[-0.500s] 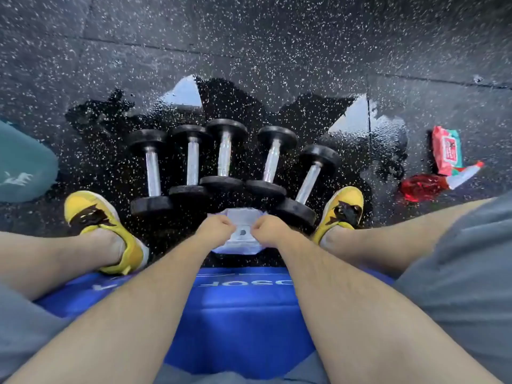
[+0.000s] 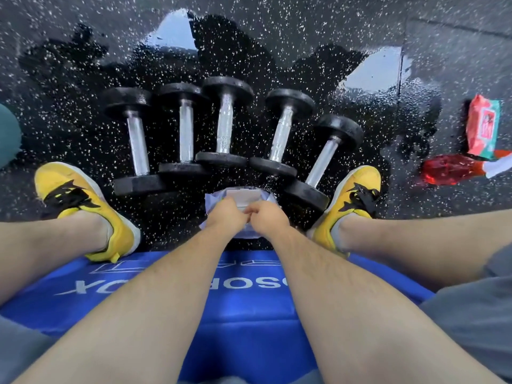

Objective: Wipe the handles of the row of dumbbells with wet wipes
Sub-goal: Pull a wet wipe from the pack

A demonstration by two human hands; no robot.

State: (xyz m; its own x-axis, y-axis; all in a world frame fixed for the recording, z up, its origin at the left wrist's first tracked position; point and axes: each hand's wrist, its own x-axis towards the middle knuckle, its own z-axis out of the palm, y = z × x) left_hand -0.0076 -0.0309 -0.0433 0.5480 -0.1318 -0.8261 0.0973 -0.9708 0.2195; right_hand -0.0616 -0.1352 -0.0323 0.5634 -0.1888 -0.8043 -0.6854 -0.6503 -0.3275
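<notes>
At lower centre, the left hand [image 2: 225,214] and right hand [image 2: 270,218] are closing in together on the wipe pack [image 2: 243,196]. Both are curling onto it, probably opening it, with no wipe showing yet. The dumbbells [image 2: 224,126] are lying just above, unwiped. The blue mat [image 2: 243,314] is showing upside-down "SOR" and "OX".

Gym: speckled rubber floor [image 2: 304,37], 5 dumbbells [image 2: 225,123], blue mat [image 2: 249,328].

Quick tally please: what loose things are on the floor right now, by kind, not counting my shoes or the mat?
Dumbbells: 5
Wipe packs: 2
Red bag: 1
Teal object, cut off at the left edge: 1
Total: 9
</notes>
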